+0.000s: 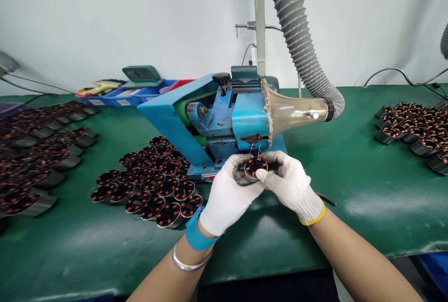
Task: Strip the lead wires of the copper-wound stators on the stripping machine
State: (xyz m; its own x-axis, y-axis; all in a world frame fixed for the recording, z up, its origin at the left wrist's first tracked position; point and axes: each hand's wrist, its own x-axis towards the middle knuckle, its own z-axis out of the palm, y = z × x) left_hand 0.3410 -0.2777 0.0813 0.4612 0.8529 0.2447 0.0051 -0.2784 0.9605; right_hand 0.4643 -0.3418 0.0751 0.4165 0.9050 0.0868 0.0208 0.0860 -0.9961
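Both my hands wear white knit gloves and hold one motor stator (251, 170), a short metal ring with a black inside and copper windings. My left hand (228, 190) is closed around its left side. My right hand (287, 178) grips the right side, with the thumb over the near rim. Thin copper wire ends (255, 149) stick up from the stator toward the slot of a blue belt-driven machine (241, 115). Whether the wires touch the slot I cannot tell. The fingers behind the stator are partly hidden.
Many similar stators stand left of the machine (154, 190), at far left (45, 171) and at right (425, 138). A grey hose (297, 26) joins the machine's clear funnel (294, 115). Blue bins (129, 98) and a digital clock (142, 74) sit behind on the green table (371, 185).
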